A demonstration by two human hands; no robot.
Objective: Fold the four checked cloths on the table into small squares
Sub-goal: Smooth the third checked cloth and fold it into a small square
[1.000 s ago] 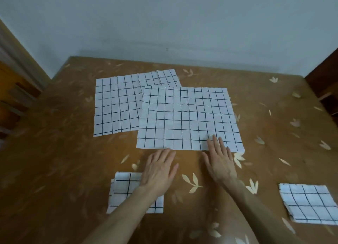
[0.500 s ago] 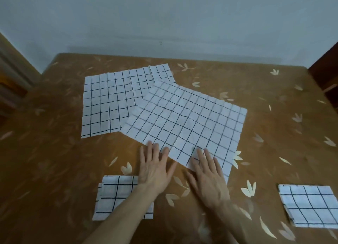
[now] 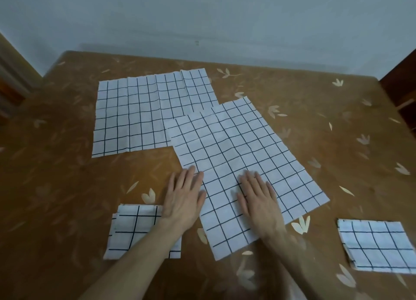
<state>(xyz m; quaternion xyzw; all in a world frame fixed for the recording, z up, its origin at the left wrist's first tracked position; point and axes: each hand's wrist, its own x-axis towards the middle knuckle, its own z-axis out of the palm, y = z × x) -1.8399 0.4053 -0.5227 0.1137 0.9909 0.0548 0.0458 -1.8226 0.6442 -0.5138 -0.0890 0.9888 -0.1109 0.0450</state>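
Note:
An unfolded white cloth with a black grid (image 3: 238, 155) lies flat and turned at an angle in the middle of the table. My right hand (image 3: 258, 198) rests palm down on its near part, fingers apart. My left hand (image 3: 183, 195) lies flat at the cloth's left edge, fingertips touching it. A second unfolded checked cloth (image 3: 139, 115) lies behind to the left, its right corner under the first. A folded checked square (image 3: 132, 230) sits under my left forearm. Another folded square (image 3: 378, 245) lies at the near right.
The table (image 3: 56, 187) has a brown cover printed with pale leaves. A pale wall runs behind its far edge. Dark wooden furniture (image 3: 403, 86) stands at the right, and a wooden frame (image 3: 11, 74) at the left.
The middle cloth has been turned clockwise and slid toward me under both hands. Its long side now runs diagonally. The other three cloths have stayed in place.

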